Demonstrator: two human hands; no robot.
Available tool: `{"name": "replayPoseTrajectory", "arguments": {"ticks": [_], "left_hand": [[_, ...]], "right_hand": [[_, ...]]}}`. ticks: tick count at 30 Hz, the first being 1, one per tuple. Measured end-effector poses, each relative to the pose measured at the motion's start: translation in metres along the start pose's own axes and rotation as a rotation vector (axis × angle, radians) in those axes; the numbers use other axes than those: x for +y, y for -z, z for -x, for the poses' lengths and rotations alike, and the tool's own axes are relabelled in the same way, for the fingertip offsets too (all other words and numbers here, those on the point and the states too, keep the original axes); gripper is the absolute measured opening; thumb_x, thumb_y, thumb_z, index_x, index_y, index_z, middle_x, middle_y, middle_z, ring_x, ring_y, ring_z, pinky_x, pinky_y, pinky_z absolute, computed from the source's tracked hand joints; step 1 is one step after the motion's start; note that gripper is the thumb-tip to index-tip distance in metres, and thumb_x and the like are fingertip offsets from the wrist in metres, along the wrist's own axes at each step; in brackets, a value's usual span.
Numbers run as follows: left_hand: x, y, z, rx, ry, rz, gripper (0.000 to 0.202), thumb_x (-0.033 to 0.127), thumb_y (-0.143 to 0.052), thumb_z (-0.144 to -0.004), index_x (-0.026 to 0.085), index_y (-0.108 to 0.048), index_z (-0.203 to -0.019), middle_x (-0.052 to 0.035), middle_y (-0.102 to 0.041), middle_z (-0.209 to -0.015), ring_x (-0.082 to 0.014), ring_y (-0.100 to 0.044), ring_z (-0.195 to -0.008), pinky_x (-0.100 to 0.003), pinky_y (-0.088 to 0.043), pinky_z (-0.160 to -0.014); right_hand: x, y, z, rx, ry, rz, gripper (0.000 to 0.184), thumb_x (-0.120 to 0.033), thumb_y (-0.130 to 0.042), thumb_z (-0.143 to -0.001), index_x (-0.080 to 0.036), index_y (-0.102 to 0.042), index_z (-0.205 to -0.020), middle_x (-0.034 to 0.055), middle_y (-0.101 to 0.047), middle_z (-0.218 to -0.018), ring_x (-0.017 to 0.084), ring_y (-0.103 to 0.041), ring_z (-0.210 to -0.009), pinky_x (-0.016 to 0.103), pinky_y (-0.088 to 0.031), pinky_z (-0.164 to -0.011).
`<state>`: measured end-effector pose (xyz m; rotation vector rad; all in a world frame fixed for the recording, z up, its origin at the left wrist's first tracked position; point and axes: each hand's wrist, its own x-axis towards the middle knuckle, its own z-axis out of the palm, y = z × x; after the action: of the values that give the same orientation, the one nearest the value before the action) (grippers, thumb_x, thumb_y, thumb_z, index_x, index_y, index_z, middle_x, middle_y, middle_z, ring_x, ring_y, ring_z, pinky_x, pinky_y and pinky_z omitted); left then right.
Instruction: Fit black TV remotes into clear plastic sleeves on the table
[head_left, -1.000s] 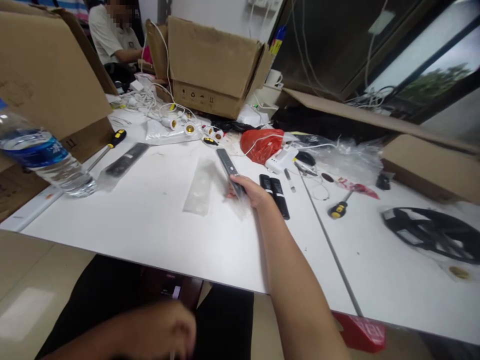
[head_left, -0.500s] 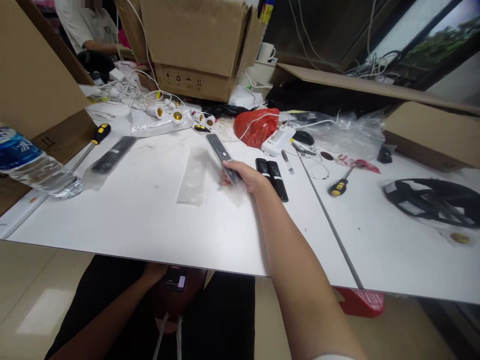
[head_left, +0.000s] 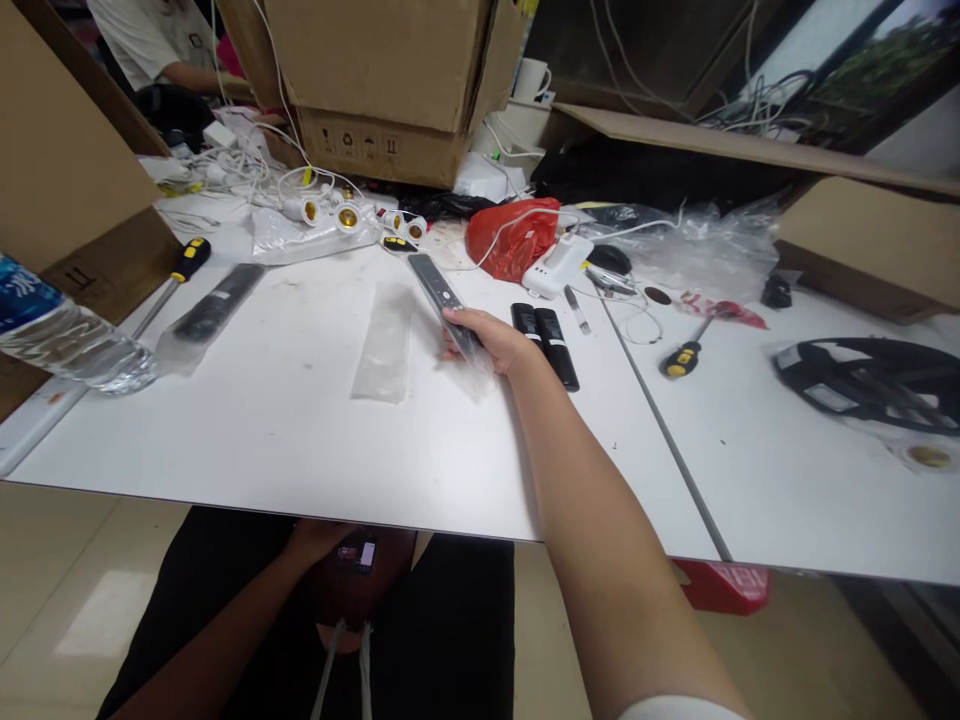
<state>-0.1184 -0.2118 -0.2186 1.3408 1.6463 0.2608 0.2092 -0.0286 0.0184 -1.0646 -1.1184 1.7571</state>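
My right hand (head_left: 491,340) reaches across the white table (head_left: 300,440) and is closed around the near end of a long dark remote control (head_left: 442,300), which sticks out of a clear plastic sleeve. An empty clear sleeve (head_left: 384,342) lies just left of it. Two short black remotes (head_left: 546,342) lie side by side just right of my hand. My left hand (head_left: 319,540) is down below the table edge in my lap, mostly hidden, next to a small device with a lit screen (head_left: 358,553).
A water bottle (head_left: 64,335) lies at the left. A bagged remote (head_left: 214,305) and a yellow-handled screwdriver (head_left: 176,275) are beyond it. Cardboard boxes (head_left: 382,80), bulb sockets, cables, a red bag (head_left: 514,235), a second screwdriver (head_left: 686,355) and a black ring (head_left: 874,385) crowd the far side. Another person (head_left: 161,45) sits far left.
My left hand has dropped from in front of the camera to under the table edge by the lit device. The view has tilted down a little; my right hand keeps hold of the remote.
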Motion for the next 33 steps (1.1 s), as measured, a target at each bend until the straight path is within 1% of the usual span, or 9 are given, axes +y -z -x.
{"name": "replayPoseTrajectory", "arguments": {"ticks": [3, 6, 12, 16, 20, 24, 27, 30, 33], "left_hand": [[-0.003, 0.002, -0.002, 0.000, -0.020, 0.010, 0.015, 0.032, -0.073, -0.082, 0.020, -0.072, -0.091, -0.0089, -0.079, -0.101, -0.0352, -0.061, -0.130, -0.044, -0.049, -0.109], [-0.010, 0.003, -0.002, 0.007, -0.059, 0.018, 0.018, 0.031, -0.072, -0.083, 0.019, -0.073, -0.096, -0.0105, -0.078, -0.109, -0.0344, -0.062, -0.128, -0.042, -0.051, -0.106], [-0.025, -0.001, 0.002, -0.165, -0.096, -0.124, 0.027, 0.019, -0.074, -0.074, 0.012, -0.073, -0.100, -0.0139, -0.078, -0.107, -0.0342, -0.073, -0.106, -0.042, -0.057, -0.092], [-0.019, -0.004, 0.008, -0.218, -0.082, -0.093, 0.026, 0.006, -0.071, -0.070, 0.011, -0.073, -0.095, -0.0119, -0.079, -0.101, -0.0291, -0.075, -0.099, -0.035, -0.058, -0.084], [-0.009, -0.005, 0.014, -0.228, -0.060, -0.112, 0.028, 0.001, -0.071, -0.068, 0.012, -0.074, -0.093, -0.0107, -0.079, -0.101, -0.0277, -0.075, -0.097, -0.033, -0.057, -0.082], [-0.010, -0.004, 0.014, -0.247, -0.065, -0.104, 0.027, -0.001, -0.067, -0.069, 0.014, -0.073, -0.091, -0.0084, -0.080, -0.099, -0.0264, -0.076, -0.094, -0.033, -0.058, -0.081], [-0.014, -0.002, 0.009, -0.221, -0.069, -0.079, 0.023, 0.000, -0.067, -0.070, 0.015, -0.073, -0.087, -0.0073, -0.080, -0.096, -0.0266, -0.076, -0.095, -0.033, -0.058, -0.081], [-0.016, 0.000, 0.005, -0.157, -0.040, -0.104, 0.011, 0.008, -0.066, -0.076, 0.014, -0.073, -0.083, -0.0112, -0.079, -0.094, -0.0325, -0.075, -0.098, -0.040, -0.057, -0.087], [-0.015, 0.001, 0.002, -0.086, -0.017, -0.066, 0.012, 0.018, -0.068, -0.080, 0.014, -0.074, -0.091, -0.0139, -0.078, -0.106, -0.0370, -0.069, -0.115, -0.045, -0.053, -0.099]], "right_hand": [[0.001, 0.002, -0.001, -0.026, 0.000, -0.012, 0.032, -0.040, -0.081, -0.084, -0.018, -0.059, -0.076, -0.0017, -0.056, -0.066, 0.010, -0.053, -0.058, 0.031, -0.062, -0.070], [0.001, 0.004, -0.002, -0.017, -0.009, -0.003, 0.031, -0.041, -0.080, -0.085, -0.018, -0.060, -0.077, -0.0003, -0.058, -0.069, 0.011, -0.054, -0.059, 0.030, -0.062, -0.068], [0.001, 0.004, -0.003, -0.008, -0.010, -0.006, 0.029, -0.040, -0.080, -0.085, -0.018, -0.060, -0.079, 0.0004, -0.060, -0.072, 0.011, -0.056, -0.059, 0.031, -0.062, -0.068], [0.001, 0.004, -0.003, -0.013, -0.015, -0.014, 0.030, -0.039, -0.080, -0.085, -0.019, -0.059, -0.078, -0.0009, -0.059, -0.069, 0.011, -0.054, -0.057, 0.031, -0.062, -0.068], [0.002, 0.004, -0.003, -0.023, -0.007, -0.028, 0.030, -0.039, -0.081, -0.084, -0.019, -0.060, -0.078, -0.0009, -0.058, -0.069, 0.011, -0.054, -0.057, 0.031, -0.062, -0.068], [0.002, 0.006, -0.005, -0.003, -0.010, -0.003, 0.029, -0.040, -0.080, -0.085, -0.019, -0.062, -0.081, 0.0003, -0.061, -0.072, 0.011, -0.057, -0.059, 0.031, -0.062, -0.067], [0.003, 0.006, -0.005, 0.003, -0.014, 0.007, 0.030, -0.041, -0.080, -0.085, -0.018, -0.062, -0.081, 0.0006, -0.062, -0.073, 0.011, -0.058, -0.059, 0.030, -0.063, -0.069], [0.003, 0.006, -0.005, -0.003, -0.015, -0.004, 0.030, -0.040, -0.080, -0.085, -0.018, -0.060, -0.080, -0.0003, -0.061, -0.071, 0.011, -0.057, -0.059, 0.031, -0.063, -0.070], [0.003, 0.006, -0.005, -0.011, -0.010, -0.019, 0.029, -0.039, -0.079, -0.086, -0.018, -0.060, -0.081, -0.0007, -0.062, -0.071, 0.011, -0.058, -0.059, 0.031, -0.064, -0.070]]}}
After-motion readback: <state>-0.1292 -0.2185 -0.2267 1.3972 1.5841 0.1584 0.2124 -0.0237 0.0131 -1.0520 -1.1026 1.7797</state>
